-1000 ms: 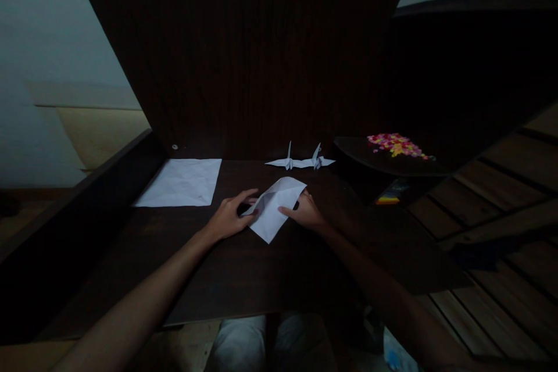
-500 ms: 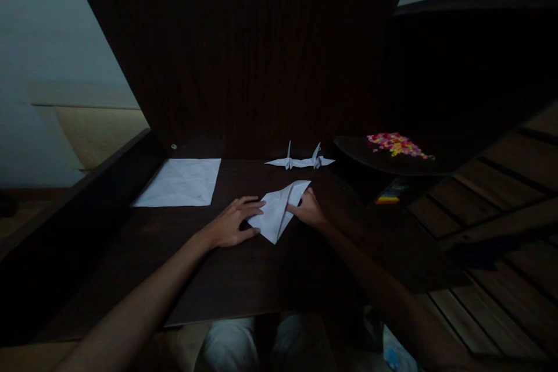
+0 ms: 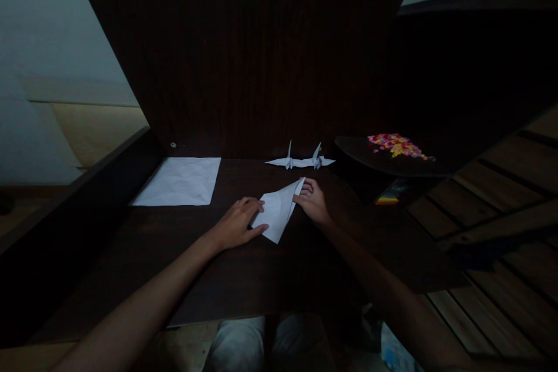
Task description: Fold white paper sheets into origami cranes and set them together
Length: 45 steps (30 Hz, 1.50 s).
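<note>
The folded sheet point(image 3: 278, 214) lies on the counter point(image 3: 244, 285) in front of the person, just short of the back edge, with a hand at either side of it. The left hand point(image 3: 239, 223) rests at its left edge, fingers released rather than clenched: the fingertips lie on the paper and the thumb stands apart, near the lower corner, seemingly to pin it against the wood so it cannot slide. The right hand point(image 3: 314, 203) grasps the upper right edge between thumb and fingers, where the layers stand a little apart; that grip probably keeps the loose flap under control while the other side is held down. Working flat on a hard surface likely gives the paper firm backing. Behind, against the back panel point(image 3: 244, 58), stand white figures point(image 3: 301, 163) with two upright points, apparently set there out of the hands' way; whether they touch or are joined is hard to tell. The flat sheet point(image 3: 181, 181) lies to the left, near the side wall, well clear of both hands. On the shelf point(image 3: 353, 151) at right sits a bright pile point(image 3: 396, 145) of small pieces, too small to identify, apart from the paper.
</note>
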Available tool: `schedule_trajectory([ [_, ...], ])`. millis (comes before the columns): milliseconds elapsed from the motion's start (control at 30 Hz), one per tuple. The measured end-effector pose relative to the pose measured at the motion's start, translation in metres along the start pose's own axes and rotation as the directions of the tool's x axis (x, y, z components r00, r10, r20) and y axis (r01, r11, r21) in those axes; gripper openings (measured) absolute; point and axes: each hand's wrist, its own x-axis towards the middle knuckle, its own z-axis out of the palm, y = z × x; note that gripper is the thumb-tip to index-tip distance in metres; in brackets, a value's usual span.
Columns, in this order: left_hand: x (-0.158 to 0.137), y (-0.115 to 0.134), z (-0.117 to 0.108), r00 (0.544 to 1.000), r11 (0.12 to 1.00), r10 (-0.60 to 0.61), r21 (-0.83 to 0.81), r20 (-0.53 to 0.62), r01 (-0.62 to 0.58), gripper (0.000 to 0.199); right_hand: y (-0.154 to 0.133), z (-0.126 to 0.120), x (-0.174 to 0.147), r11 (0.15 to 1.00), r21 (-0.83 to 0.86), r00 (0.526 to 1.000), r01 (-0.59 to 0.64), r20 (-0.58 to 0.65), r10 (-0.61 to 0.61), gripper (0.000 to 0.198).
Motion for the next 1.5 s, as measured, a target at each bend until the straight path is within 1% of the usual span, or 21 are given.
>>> schedule_trajectory([
  [100, -0.002, -0.002, 0.003, 1.000, 1.000, 0.006, 0.005, -0.017, -0.006, 0.048, -0.002, -0.003, -0.002, 0.995, -0.075, 0.998, 0.063, -0.020, -0.065, 0.081],
  [167, -0.003, -0.006, 0.005, 1.000, 1.000, 0.007, 0.027, -0.001, -0.007, 0.048, -0.006, -0.006, -0.006, 0.967, -0.198, 0.987, 0.159, -0.001, -0.163, 0.085],
  [200, -0.004, -0.008, 0.005, 1.000, 0.999, 0.006, 0.036, 0.013, -0.007, 0.045, -0.009, -0.007, -0.008, 0.933, -0.292, 0.976, 0.211, 0.002, -0.220, 0.082],
  [267, -0.004, -0.011, 0.006, 0.999, 0.999, 0.008, 0.044, 0.047, -0.010, 0.040, -0.015, -0.009, -0.012, 0.813, -0.498, 0.948, 0.302, 0.066, -0.311, 0.066],
  [300, -0.004, -0.012, 0.006, 0.998, 0.999, 0.012, 0.043, 0.059, -0.014, 0.039, -0.017, -0.010, -0.014, 0.756, -0.565, 0.937, 0.330, 0.095, -0.337, 0.058],
  [367, -0.003, -0.014, 0.006, 0.998, 0.999, 0.019, 0.031, 0.066, -0.021, 0.041, -0.020, -0.010, -0.016, 0.673, -0.635, 0.918, 0.379, 0.168, -0.358, 0.048],
  [400, -0.003, -0.014, 0.005, 0.998, 1.000, 0.019, 0.024, 0.062, -0.020, 0.042, -0.020, -0.010, -0.017, 0.650, -0.649, 0.913, 0.395, 0.200, -0.356, 0.045],
  [533, -0.004, -0.010, 0.000, 0.999, 1.000, 0.000, 0.008, 0.035, -0.001, 0.039, -0.017, -0.010, -0.018, 0.607, -0.663, 0.899, 0.438, 0.304, -0.315, 0.039],
  [667, -0.006, -0.007, -0.003, 0.999, 1.000, -0.003, -0.027, 0.048, 0.004, 0.035, -0.017, -0.009, -0.018, 0.566, -0.660, 0.869, 0.494, 0.398, -0.294, 0.041],
  [767, -0.007, -0.007, -0.004, 0.998, 0.999, -0.014, -0.034, 0.055, 0.016, 0.035, -0.018, -0.008, -0.018, 0.536, -0.661, 0.850, 0.525, 0.443, -0.286, 0.044],
  [933, -0.006, -0.007, -0.003, 0.996, 1.000, -0.023, -0.003, 0.085, 0.023, 0.042, -0.017, -0.008, -0.019, 0.515, -0.678, 0.850, 0.525, 0.454, -0.268, 0.046],
  [1000, -0.005, -0.007, -0.002, 0.997, 1.000, -0.029, -0.002, 0.077, 0.029, 0.044, -0.015, -0.008, -0.018, 0.511, -0.681, 0.849, 0.525, 0.461, -0.259, 0.047],
  [1100, -0.003, -0.009, -0.001, 0.998, 1.000, -0.023, -0.011, 0.050, 0.023, 0.043, -0.013, -0.009, -0.017, 0.501, -0.679, 0.842, 0.536, 0.472, -0.260, 0.049],
  [1233, -0.002, -0.014, -0.001, 0.999, 1.000, -0.002, 0.008, 0.054, 0.001, 0.039, -0.016, -0.010, -0.017, 0.484, -0.676, 0.830, 0.556, 0.481, -0.281, 0.050],
  [1367, -0.003, -0.018, 0.000, 0.998, 0.998, 0.027, 0.050, 0.056, -0.030, 0.040, -0.021, -0.010, -0.019, 0.482, -0.656, 0.814, 0.581, 0.476, -0.333, 0.047],
  [1500, -0.003, -0.020, 0.001, 0.996, 0.994, 0.063, 0.086, 0.062, -0.069, 0.040, -0.020, -0.009, -0.020, 0.466, -0.630, 0.781, 0.621, 0.452, -0.431, 0.043],
])
